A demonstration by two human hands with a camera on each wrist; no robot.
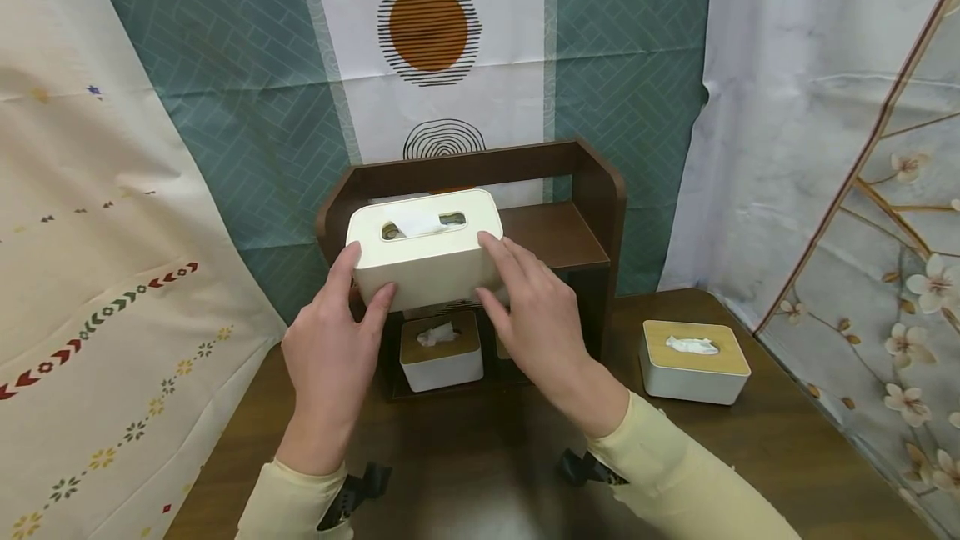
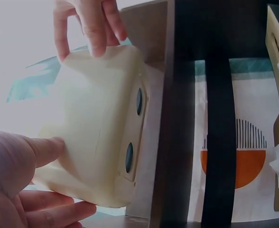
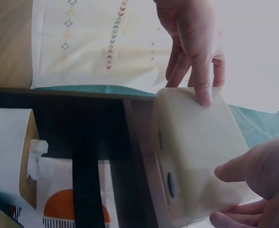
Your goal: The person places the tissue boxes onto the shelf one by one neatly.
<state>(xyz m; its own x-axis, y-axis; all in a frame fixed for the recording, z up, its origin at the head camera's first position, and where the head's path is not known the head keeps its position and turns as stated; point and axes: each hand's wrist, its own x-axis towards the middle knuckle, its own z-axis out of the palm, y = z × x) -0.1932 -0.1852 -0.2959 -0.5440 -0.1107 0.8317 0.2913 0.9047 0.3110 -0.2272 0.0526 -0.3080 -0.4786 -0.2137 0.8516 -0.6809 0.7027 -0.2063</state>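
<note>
A cream tissue box [image 1: 427, 273] is held between both hands, in front of the upper board of a dark brown desktop shelf [image 1: 558, 232]. Its top tilts toward the head camera, and a white tissue lies across the long slot. My left hand [image 1: 330, 348] grips the left end, thumb on the near side and fingers around the edge. At the right end my right hand [image 1: 542, 323] holds it the same way. In the left wrist view the box [image 2: 89, 128] shows its smooth side, with two dark openings along the slotted face. Part of the shelf is hidden behind the box.
A white tissue box with a wooden lid [image 1: 441, 369] stands in the shelf's lower compartment. Another wood-lidded box [image 1: 693, 377] sits on the brown table [image 1: 480, 465] to the right. Patterned cloths hang behind and at both sides; black straps cross both wrists.
</note>
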